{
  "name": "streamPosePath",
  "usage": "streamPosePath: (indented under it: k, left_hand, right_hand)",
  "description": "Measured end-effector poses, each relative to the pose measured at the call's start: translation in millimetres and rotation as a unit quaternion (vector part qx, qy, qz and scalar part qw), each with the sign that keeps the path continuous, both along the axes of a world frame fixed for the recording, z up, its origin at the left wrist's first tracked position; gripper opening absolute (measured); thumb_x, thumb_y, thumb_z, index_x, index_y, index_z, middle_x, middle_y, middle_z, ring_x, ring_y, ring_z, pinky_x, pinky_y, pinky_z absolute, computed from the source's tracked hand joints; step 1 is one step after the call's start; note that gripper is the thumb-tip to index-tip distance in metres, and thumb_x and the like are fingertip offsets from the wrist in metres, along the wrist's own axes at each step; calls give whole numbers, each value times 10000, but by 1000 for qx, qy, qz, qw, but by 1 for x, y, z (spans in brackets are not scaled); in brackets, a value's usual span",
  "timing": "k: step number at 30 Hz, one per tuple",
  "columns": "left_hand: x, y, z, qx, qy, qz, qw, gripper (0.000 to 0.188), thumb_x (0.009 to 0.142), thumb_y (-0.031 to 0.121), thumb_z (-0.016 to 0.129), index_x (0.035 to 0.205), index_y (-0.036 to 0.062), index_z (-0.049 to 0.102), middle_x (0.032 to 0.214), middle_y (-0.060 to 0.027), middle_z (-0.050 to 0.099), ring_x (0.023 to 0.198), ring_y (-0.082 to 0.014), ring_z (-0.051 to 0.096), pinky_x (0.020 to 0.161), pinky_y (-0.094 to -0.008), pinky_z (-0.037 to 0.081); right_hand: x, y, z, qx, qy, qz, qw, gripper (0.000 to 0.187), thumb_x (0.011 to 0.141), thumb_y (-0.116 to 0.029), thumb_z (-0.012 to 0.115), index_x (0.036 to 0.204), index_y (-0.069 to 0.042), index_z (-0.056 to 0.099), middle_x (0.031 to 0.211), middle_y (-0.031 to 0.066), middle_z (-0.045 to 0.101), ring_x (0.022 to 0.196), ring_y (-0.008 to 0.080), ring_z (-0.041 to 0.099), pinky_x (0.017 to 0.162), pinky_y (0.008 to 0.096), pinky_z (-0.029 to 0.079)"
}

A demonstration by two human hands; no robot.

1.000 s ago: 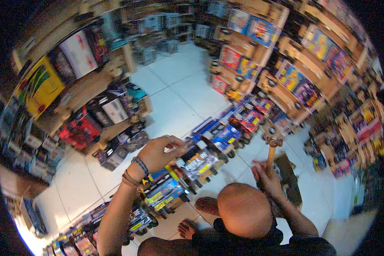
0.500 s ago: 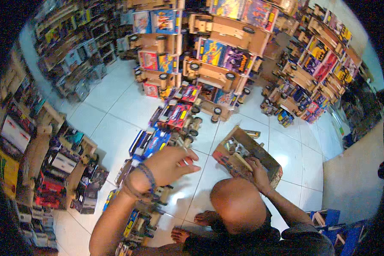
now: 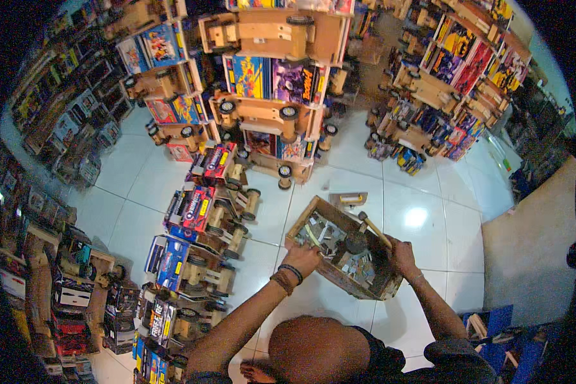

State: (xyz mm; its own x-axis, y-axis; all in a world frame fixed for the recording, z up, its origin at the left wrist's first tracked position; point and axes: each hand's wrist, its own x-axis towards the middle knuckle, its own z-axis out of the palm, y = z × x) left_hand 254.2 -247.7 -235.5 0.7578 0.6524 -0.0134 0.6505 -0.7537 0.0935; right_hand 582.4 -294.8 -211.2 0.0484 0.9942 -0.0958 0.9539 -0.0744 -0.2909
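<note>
An open wooden box (image 3: 376, 296) is on the floor tiles in front of me, slightly tilted toward me. Small metal pieces (image 3: 358, 269) and a dark round object (image 3: 354, 243) lie inside. My left hand (image 3: 303, 257), with bracelets at the wrist, is closed over the box's left near corner, its fingertips partly hidden. At the opposite end my right hand (image 3: 402, 255) is closed around the rim. A hammer (image 3: 377, 232) with a wooden handle leans across the far side, its handle end meeting my right hand; whether my fingers also grip it cannot be told.
Wooden toy trucks (image 3: 192, 208) stand in a row to the left. Tall stacks of more trucks (image 3: 269, 109) rise ahead, others (image 3: 441, 83) at the far right. A flat tool (image 3: 349, 199) lies behind the box. Blue pieces (image 3: 493, 339) stand at lower right.
My left hand has come down from the air above the trucks onto the box's left corner. The box has turned and tipped toward me, showing its contents. The view has shifted right.
</note>
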Motion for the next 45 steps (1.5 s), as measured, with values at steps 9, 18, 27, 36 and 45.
streamPosePath:
  k: [9, 18, 27, 36, 45]
  left_hand:
    - [-31, -18, 9, 14, 16, -78, 997, 212, 880, 186, 544, 969, 187, 736, 1107, -20, 693, 1144, -212, 578, 947, -461, 406]
    - [-75, -86, 13, -84, 18, -56, 995, 252, 868, 195, 587, 1066, 116, 720, 1105, -102, 692, 1049, -246, 642, 854, -460, 494]
    - [5, -32, -92, -239, -44, 121, 962, 279, 898, 298, 573, 867, 63, 721, 857, -192, 705, 814, -363, 701, 715, -492, 565]
    - [11, -43, -129, -52, -54, 46, 996, 262, 900, 199, 511, 1096, 155, 680, 976, -86, 707, 979, -358, 654, 901, -459, 491]
    - [-26, -37, -22, -381, -342, 213, 832, 245, 918, 161, 633, 1153, 95, 607, 987, -118, 656, 922, -244, 646, 844, -398, 550]
  right_hand:
    - [-21, -18, 11, 26, -10, 42, 999, 331, 794, -199, 661, 1121, -158, 682, 812, 152, 709, 693, 360, 681, 662, 455, 548]
    - [-58, -64, 7, -80, 73, 79, 991, 328, 822, -140, 626, 1148, -136, 657, 935, 146, 704, 824, 373, 631, 770, 466, 489]
    - [-61, -68, 8, -71, 100, 53, 991, 345, 817, -104, 628, 1161, -108, 649, 1033, 136, 698, 861, 384, 623, 783, 461, 492]
    - [-58, -66, 3, -85, 82, 63, 991, 337, 822, -108, 626, 1158, -117, 653, 1057, 138, 693, 848, 378, 630, 778, 461, 502]
    - [-38, -47, 10, -108, 157, 158, 969, 346, 845, -201, 629, 1164, -69, 654, 1026, 184, 695, 896, 390, 664, 800, 450, 524]
